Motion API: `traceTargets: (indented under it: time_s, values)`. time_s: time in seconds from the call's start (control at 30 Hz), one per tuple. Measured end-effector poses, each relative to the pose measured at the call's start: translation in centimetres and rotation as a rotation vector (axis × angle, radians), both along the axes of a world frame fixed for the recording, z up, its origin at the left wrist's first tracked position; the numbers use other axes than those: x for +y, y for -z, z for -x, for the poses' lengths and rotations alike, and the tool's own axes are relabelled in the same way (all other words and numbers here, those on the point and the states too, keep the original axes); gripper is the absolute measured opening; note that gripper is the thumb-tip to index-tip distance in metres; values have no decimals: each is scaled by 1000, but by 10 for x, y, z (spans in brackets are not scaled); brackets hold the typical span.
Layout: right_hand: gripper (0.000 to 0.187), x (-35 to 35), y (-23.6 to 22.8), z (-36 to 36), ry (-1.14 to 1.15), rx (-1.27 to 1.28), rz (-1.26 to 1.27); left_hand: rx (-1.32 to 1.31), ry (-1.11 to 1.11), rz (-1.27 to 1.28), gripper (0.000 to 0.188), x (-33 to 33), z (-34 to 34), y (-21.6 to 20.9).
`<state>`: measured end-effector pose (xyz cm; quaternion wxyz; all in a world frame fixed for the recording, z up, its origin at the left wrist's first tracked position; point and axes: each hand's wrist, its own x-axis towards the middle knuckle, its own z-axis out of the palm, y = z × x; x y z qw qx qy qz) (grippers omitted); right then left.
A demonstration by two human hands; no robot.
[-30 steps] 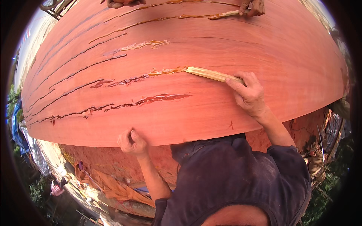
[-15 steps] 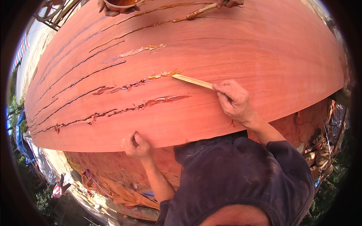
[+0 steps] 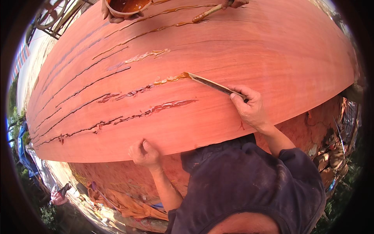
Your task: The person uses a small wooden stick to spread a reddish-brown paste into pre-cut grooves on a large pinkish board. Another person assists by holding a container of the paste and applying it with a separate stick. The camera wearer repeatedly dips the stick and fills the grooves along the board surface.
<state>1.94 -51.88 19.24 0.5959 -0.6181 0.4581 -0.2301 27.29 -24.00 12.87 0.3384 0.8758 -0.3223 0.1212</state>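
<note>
My right hand (image 3: 250, 107) grips a thin flat wooden stick (image 3: 212, 84), pinched between thumb and fingers. Orange-brown paste coats its far tip, which touches a streak of thick paste (image 3: 170, 79) on a large reddish wooden surface (image 3: 272, 66). Closed and seemingly holding nothing, my left hand (image 3: 144, 153) rests by the near edge, thumb up and fingers curled. Between the hands and farther left run dark cracks, some filled with glossy dark red paste (image 3: 167, 105).
Across the surface, another person's left hand (image 3: 113, 17) holds a bowl of orange-brown paste (image 3: 128, 6); their right hand (image 3: 233, 3) holds a brush (image 3: 204, 14) against a crack. Wheeled metal equipment (image 3: 50, 15) stands far left. Orange cloth (image 3: 134, 204) lies below the near edge.
My right hand has shifted slightly right and turned the stick, so its dark side shows. The other person's bowl has come further into view. My left hand has hardly moved.
</note>
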Motion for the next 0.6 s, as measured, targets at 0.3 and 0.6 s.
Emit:
traceTargets:
  time_s: [0.3, 0.6]
  values:
    - [24, 5, -2, 3, 79, 65, 11, 0, 20, -2, 8, 0, 0, -1]
    - [23, 3, 4, 18, 128, 84, 13, -30, 32, -11, 8, 1, -1, 0]
